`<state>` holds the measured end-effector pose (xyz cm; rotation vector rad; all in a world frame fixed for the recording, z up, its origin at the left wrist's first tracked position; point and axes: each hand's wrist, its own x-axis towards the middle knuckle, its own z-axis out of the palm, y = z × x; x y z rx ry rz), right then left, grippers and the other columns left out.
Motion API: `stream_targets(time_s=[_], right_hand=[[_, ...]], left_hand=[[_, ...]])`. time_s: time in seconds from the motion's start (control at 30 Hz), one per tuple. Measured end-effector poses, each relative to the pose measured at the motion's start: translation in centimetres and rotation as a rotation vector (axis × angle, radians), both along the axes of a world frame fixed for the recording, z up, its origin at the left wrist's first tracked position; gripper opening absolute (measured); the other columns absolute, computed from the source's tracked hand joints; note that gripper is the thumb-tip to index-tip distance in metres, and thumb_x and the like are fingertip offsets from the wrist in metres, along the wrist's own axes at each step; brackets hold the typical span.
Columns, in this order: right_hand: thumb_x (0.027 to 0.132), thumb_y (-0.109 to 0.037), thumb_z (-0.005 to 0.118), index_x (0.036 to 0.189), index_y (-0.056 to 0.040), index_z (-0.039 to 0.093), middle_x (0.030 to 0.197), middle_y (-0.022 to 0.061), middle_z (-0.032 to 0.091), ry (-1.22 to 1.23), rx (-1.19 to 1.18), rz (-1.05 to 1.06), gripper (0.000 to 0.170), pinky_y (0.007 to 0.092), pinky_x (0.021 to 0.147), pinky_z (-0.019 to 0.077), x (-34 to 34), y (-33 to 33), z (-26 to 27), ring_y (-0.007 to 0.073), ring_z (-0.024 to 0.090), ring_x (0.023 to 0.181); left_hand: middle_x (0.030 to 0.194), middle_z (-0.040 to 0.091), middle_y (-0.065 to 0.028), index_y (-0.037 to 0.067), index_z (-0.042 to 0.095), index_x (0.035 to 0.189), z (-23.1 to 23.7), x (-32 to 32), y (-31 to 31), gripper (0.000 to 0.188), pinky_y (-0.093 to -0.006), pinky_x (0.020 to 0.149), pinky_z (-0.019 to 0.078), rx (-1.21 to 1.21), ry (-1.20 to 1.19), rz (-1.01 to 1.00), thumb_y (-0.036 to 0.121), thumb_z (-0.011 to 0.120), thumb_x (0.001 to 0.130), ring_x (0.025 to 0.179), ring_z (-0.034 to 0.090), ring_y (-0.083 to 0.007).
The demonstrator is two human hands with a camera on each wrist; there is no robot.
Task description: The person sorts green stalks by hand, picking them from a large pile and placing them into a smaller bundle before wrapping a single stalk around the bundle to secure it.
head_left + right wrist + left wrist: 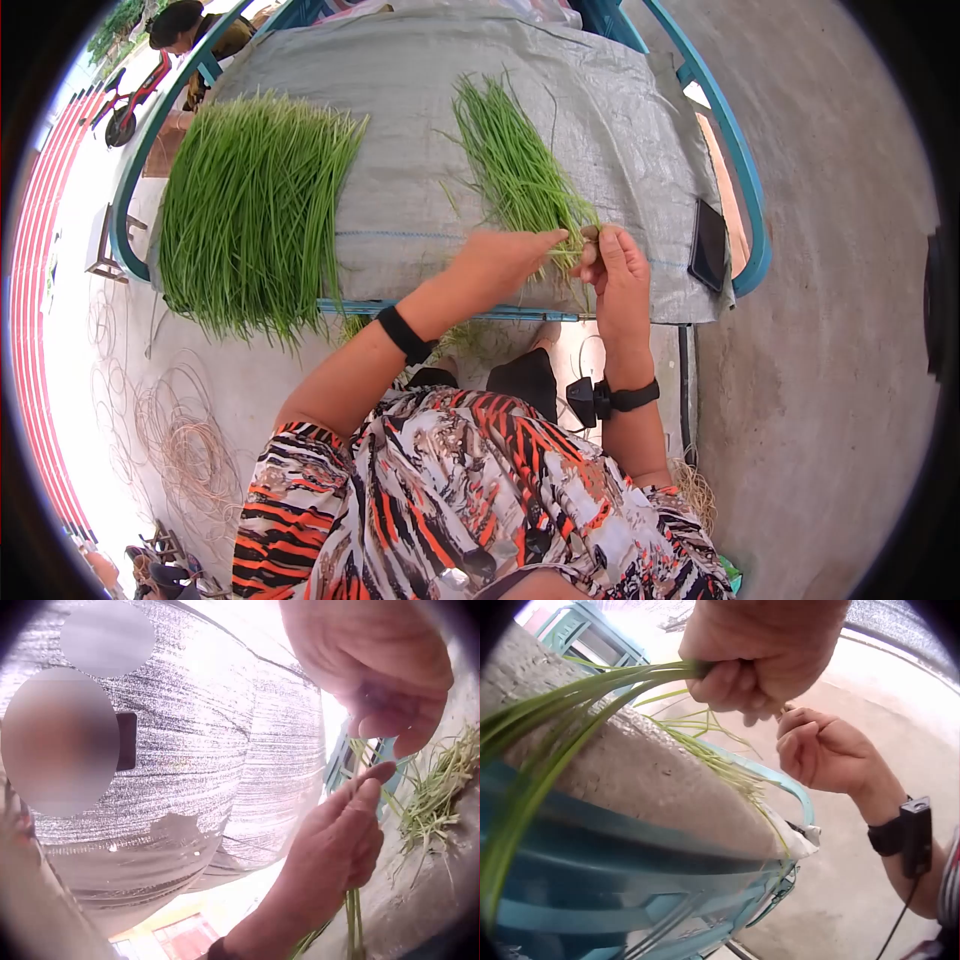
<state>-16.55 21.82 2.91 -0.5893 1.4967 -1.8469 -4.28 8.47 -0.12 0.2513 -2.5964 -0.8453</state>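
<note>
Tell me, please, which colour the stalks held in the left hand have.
The stalks are green; this shows best in the left wrist view.

Head view: overhead, wide, facing down-forward; shirt [470, 490] at 6 o'clock. Left wrist: close, left hand [761, 649] at 12–1, facing across to right hand [825, 754] at 2–3. Right wrist: close, canted up, canopy [195, 705] at 11. Wrist views share both hands.
</note>
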Motion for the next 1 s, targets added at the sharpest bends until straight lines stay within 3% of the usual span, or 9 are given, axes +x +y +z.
stream_targets(time_s=[0.2,0.4,0.5,0.6,0.7,0.8,0.87,0.93,1.0], right_hand=[[0.099,-0.023,0.045,0.105,-0.0018,0.056,0.070,-0.0001,0.054,-0.303,-0.144,0.137,0.025,0.0257,0.065,0.0490,0.0,0.6,1.4,0.0085,0.047,0.058],[0.099,-0.023,0.045,0.107,-0.0034,0.056,0.067,0.0007,0.050,-0.244,-0.500,0.135,0.024,0.0299,0.063,0.0448,0.2,2.5,5.7,0.0099,0.046,0.058],[0.099,-0.022,0.045,0.108,-0.0038,0.056,0.065,0.0009,0.049,-0.032,-0.611,0.342,0.024,0.0311,0.062,0.0424,-0.5,3.0,7.0,0.0101,0.045,0.058],[0.099,-0.022,0.044,0.106,-0.0014,0.057,0.066,0.0025,0.052,0.049,-0.354,0.244,0.025,0.0261,0.060,0.0406,0.2,2.5,6.7,0.0094,0.046,0.058],[0.099,-0.021,0.044,0.103,0.0000,0.058,0.068,0.0025,0.055,0.098,-0.135,0.212,0.026,0.0204,0.058,0.0386,0.5,2.0,6.0,0.0080,0.047,0.059],[0.099,-0.022,0.045,0.102,0.0000,0.058,0.068,0.0011,0.055,0.125,-0.069,0.212,0.026,0.0197,0.058,0.0385,1.0,1.6,4.9,0.0075,0.048,0.059],[0.099,-0.023,0.046,0.101,0.0000,0.058,0.067,0.0003,0.054,0.187,0.000,0.164,0.026,0.0197,0.058,0.0385,1.6,1.1,4.8,0.0073,0.048,0.060],[0.099,-0.023,0.046,0.101,-0.0001,0.058,0.068,0.0000,0.054,0.173,-0.002,0.178,0.026,0.0199,0.058,0.0387,1.9,1.0,4.4,0.0070,0.048,0.060],[0.099,-0.022,0.046,0.101,-0.0002,0.059,0.068,-0.0003,0.054,0.162,0.007,0.174,0.025,0.0199,0.057,0.0389,2.4,0.8,4.4,0.0067,0.048,0.060]], left_hand=[[0.075,0.065,-0.0113,0.010,0.055,0.119,-0.6,-1.4,-0.2,0.037,-0.0422,0.052,0.0467,-0.147,-0.122,-0.001,0.013,0.054,0.082,0.065,0.063,-0.0307],[0.071,0.064,-0.0109,0.013,0.053,0.124,-1.8,-1.6,-0.2,0.039,-0.0419,0.053,0.0463,-0.161,-0.187,0.007,0.018,0.055,0.086,0.065,0.063,-0.0308],[0.077,0.064,-0.0120,0.012,0.054,0.122,-1.3,-1.4,-0.2,0.037,-0.0437,0.054,0.0464,-0.140,-0.186,-0.009,0.016,0.055,0.085,0.068,0.063,-0.0317],[0.085,0.064,-0.0135,0.011,0.054,0.119,-0.8,-0.2,0.2,0.034,-0.0434,0.057,0.0476,-0.093,0.037,-0.036,0.011,0.056,0.085,0.073,0.063,-0.0321],[0.086,0.062,-0.0123,0.009,0.056,0.105,1.9,2.8,0.8,0.022,-0.0440,0.056,0.0467,-0.103,0.035,-0.007,0.010,0.051,0.084,0.075,0.063,-0.0330],[0.089,0.061,-0.0136,0.007,0.057,0.108,3.7,6.2,1.0,0.020,-0.0422,0.058,0.0466,0.071,0.190,0.238,0.009,0.050,0.089,0.074,0.061,-0.0341],[0.088,0.061,-0.0105,0.006,0.057,0.112,3.5,6.7,-0.2,0.021,-0.0350,0.053,0.0445,0.059,0.529,0.481,0.012,0.050,0.093,0.065,0.058,-0.0246],[0.090,0.060,-0.0072,0.004,0.054,0.119,5.6,8.0,-1.5,0.027,-0.0252,0.046,0.0371,0.559,0.584,0.698,0.019,0.047,0.098,0.056,0.046,-0.0108],[0.091,0.058,-0.0042,0.002,0.051,0.122,8.6,9.5,-3.0,0.032,-0.0185,0.041,0.0274,1.073,0.974,0.569,0.023,0.042,0.100,0.053,0.034,-0.0017]])
